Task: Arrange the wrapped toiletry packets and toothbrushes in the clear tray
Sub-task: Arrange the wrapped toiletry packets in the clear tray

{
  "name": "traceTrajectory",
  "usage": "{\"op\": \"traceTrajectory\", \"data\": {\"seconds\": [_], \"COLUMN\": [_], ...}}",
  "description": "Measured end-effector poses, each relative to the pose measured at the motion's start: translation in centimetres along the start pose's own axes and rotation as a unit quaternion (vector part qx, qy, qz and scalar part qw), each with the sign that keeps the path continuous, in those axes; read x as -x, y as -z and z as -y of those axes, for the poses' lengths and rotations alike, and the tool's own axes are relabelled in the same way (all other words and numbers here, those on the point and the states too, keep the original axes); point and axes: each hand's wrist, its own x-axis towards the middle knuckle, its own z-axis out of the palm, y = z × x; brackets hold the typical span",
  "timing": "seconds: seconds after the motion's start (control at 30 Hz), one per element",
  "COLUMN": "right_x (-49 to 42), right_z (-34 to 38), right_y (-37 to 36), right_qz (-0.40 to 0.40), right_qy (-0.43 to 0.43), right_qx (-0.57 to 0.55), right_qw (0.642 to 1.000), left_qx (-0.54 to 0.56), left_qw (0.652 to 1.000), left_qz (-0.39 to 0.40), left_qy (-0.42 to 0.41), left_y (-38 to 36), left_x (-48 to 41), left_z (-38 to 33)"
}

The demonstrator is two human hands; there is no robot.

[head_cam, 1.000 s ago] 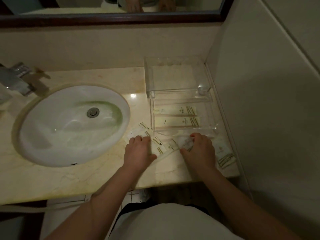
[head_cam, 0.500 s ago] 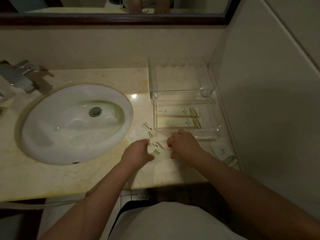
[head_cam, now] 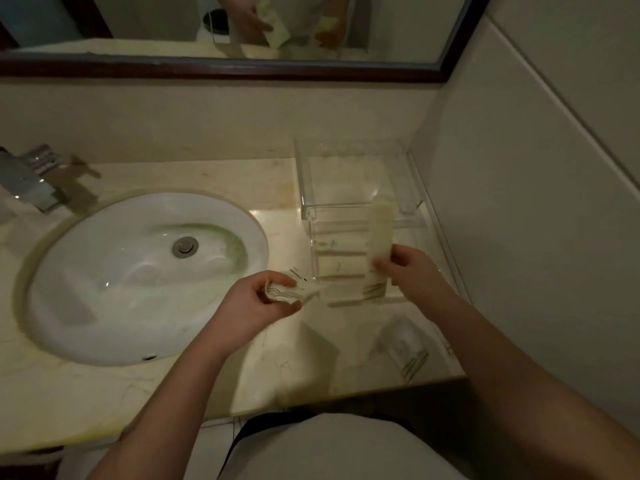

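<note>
Nearest the camera, a square packet [head_cam: 407, 351] with green stripes lies flat on the worktop [head_cam: 298, 362], close to the front edge and well right of the sink [head_cam: 104, 282]. Both forearms reach forward over that edge.

The left hand [head_cam: 263, 303] is lifted above the worktop between the sink and the tray [head_cam: 356, 216]. Its fingers [head_cam: 277, 278] are curled closed around a small bunch of striped packets [head_cam: 294, 294], whose free ends stick out to the right toward the tray's front corner.

The right hand [head_cam: 412, 268] is over the tray's right side. Its fingers pinch a long pale packet [head_cam: 380, 251] about halfway along, held roughly lengthwise front to back, with its striped end nearest the person and its far end reaching over the tray's raised back section.

Inside the clear tray, two long packets [head_cam: 341, 254] lie flat, side by side, running left to right in the front section.

Further back, a tap [head_cam: 31, 181] stands at the left, and a dark-framed mirror [head_cam: 221, 29] above the splashback reflects both hands and what they hold.
</note>
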Motion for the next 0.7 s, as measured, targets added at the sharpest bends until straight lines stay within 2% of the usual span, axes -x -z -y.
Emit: {"op": "traceTrajectory", "data": {"seconds": [0.1,0.17,0.2,0.3,0.4,0.5,0.6,0.7], "right_x": [0.0,0.0,0.1,-0.2,-0.6,-0.9,-2.0,-4.2], "right_z": [0.9,1.2,1.4,1.0,0.6,0.2,0.1,0.2], "right_y": [1.0,1.3,1.4,2.0,3.4,5.0,6.4,7.2], "right_qz": [-0.022,-0.044,-0.056,-0.061,0.016,0.061,-0.005,-0.089], "right_qy": [-0.048,-0.076,-0.094,-0.129,-0.095,-0.057,-0.033,-0.036], "right_qx": [-0.186,-0.23,-0.235,-0.233,-0.206,-0.108,-0.013,-0.023], "right_qw": [0.981,0.969,0.966,0.962,0.974,0.991,0.999,0.995], "left_qx": [0.085,0.146,0.143,0.054,0.055,0.055,0.047,0.046], "left_qw": [0.996,0.989,0.989,0.999,0.998,0.997,0.995,0.994], "left_qz": [0.021,0.024,0.022,-0.002,-0.003,-0.049,-0.067,-0.066], "left_qy": [0.006,0.029,0.029,-0.003,-0.001,0.036,0.056,0.078], "left_y": [-0.1,-0.4,-0.7,-1.6,-2.4,-2.8,-3.7,-4.8], "left_x": [-0.4,-1.1,-1.5,-2.5,-4.1,-5.6,-7.3,-9.0], "left_z": [-0.3,-0.4,-0.5,-1.0,-1.6,-1.9,-2.5,-3.1]}}
